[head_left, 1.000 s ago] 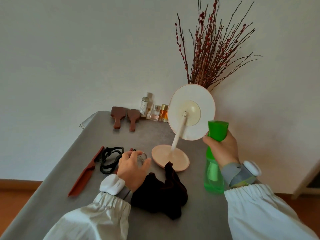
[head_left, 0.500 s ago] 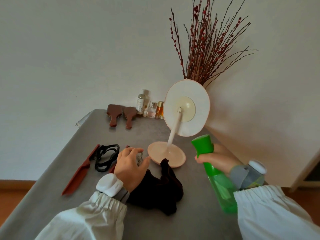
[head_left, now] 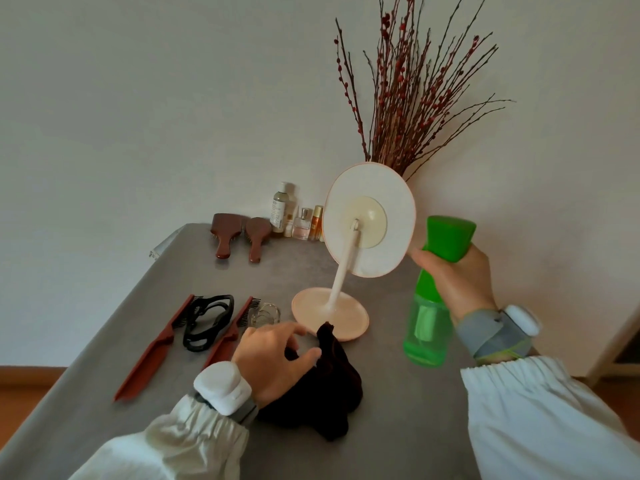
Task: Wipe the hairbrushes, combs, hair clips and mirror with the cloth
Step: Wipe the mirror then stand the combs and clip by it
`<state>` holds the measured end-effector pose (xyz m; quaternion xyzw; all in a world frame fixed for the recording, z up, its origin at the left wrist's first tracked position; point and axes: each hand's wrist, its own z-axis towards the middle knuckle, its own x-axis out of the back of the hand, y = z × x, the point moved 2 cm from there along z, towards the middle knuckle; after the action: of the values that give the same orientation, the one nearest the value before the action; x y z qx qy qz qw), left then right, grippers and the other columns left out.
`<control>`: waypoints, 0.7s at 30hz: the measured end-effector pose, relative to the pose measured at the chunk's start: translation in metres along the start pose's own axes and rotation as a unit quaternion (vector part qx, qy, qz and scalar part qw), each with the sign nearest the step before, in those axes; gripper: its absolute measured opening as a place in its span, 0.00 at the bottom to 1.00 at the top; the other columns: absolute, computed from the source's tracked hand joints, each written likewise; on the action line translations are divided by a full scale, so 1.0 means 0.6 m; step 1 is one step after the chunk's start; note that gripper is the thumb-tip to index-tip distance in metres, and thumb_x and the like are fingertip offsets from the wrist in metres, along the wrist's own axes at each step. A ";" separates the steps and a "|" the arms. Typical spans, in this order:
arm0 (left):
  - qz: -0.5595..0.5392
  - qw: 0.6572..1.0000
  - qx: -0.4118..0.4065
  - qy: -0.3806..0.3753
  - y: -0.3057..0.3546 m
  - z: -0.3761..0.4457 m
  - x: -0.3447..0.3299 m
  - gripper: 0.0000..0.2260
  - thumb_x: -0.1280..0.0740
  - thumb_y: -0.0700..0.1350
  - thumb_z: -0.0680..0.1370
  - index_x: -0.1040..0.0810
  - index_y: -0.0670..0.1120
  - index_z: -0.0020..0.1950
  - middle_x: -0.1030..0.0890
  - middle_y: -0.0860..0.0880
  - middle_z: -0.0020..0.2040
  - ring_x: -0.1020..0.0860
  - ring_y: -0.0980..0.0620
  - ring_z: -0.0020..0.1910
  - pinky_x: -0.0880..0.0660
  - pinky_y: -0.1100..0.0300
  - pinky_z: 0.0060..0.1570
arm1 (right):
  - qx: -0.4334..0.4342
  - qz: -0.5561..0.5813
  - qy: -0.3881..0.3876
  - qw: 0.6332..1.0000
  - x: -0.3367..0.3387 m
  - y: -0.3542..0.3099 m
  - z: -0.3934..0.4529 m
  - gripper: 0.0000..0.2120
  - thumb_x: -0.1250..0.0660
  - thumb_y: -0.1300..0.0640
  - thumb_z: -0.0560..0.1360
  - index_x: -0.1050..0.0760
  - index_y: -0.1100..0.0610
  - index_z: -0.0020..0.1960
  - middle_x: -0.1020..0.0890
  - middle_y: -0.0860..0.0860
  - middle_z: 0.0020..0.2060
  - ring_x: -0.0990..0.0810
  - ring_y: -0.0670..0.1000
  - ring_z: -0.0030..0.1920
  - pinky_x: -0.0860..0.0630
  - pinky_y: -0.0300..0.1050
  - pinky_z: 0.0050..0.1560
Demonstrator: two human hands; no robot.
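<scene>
A dark cloth lies crumpled on the grey table, one tip resting on the base of the pink stand mirror, whose back faces me. My left hand hovers over the cloth's left part with fingers spread and loosely bent, holding nothing. My right hand grips a green spray bottle upright, right of the mirror. Two reddish combs, a black hair clip and a clear clip lie left of the mirror base. Two wooden hairbrushes lie at the back.
Several small bottles stand against the wall behind the brushes. Red-budded branches rise behind the mirror. The table's left edge runs diagonally; wooden floor shows beyond it.
My right hand lowered and tilted the spray bottle, then raised it upright beside the mirror. My left hand drew back from the clear clip to above the cloth.
</scene>
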<state>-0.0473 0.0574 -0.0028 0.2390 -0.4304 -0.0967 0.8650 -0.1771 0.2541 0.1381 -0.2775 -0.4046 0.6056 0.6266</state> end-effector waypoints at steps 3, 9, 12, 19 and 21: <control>0.088 0.991 -0.044 -0.093 0.028 -0.004 0.005 0.38 0.51 0.77 0.64 0.27 0.57 0.63 0.22 0.61 0.50 0.24 0.61 0.52 0.35 0.61 0.63 | -0.013 0.005 -0.018 1.000 0.017 0.006 -0.004 0.07 0.26 0.63 0.69 0.22 0.53 0.40 0.19 0.49 0.35 0.21 0.50 0.36 0.26 0.41 0.39; 0.187 0.929 -0.038 -0.318 0.058 -0.005 -0.013 0.37 0.39 0.70 0.70 0.39 0.54 0.74 0.30 0.53 0.69 0.35 0.50 0.68 0.40 0.54 0.68 | -0.053 0.016 -0.019 0.998 0.057 0.033 0.002 0.05 0.26 0.58 0.70 0.22 0.51 0.41 0.19 0.52 0.37 0.22 0.52 0.37 0.26 0.43 0.41; 0.197 0.926 -0.014 -0.321 0.066 0.004 -0.024 0.28 0.37 0.65 0.73 0.31 0.51 0.68 0.26 0.50 0.62 0.31 0.49 0.63 0.35 0.55 0.63 | -0.075 0.004 -0.035 0.997 0.066 0.056 0.009 0.06 0.27 0.60 0.70 0.24 0.54 0.40 0.20 0.55 0.35 0.23 0.54 0.35 0.27 0.45 0.40; 0.025 0.967 0.055 -0.246 0.086 0.031 -0.018 0.13 0.37 0.57 0.77 0.27 0.52 0.58 0.23 0.53 0.53 0.26 0.55 0.51 0.30 0.62 0.50 | -0.123 0.034 0.017 0.992 0.081 0.120 0.038 0.15 0.24 0.63 0.67 0.26 0.51 0.45 0.18 0.59 0.41 0.20 0.58 0.42 0.24 0.52 0.48; -0.063 0.971 0.101 -0.206 0.094 0.045 -0.009 0.11 0.38 0.55 0.78 0.26 0.52 0.56 0.23 0.54 0.48 0.24 0.55 0.48 0.30 0.63 0.46 | -0.122 0.016 0.030 0.992 0.087 0.143 0.051 0.20 0.21 0.57 0.63 0.28 0.46 0.47 0.19 0.59 0.49 0.19 0.60 0.49 0.23 0.58 0.54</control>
<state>-0.0742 0.0992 0.0352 0.3265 -0.5907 -0.1539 0.7216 -0.2518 0.3108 0.0909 -0.3764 -0.4516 0.5532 0.5902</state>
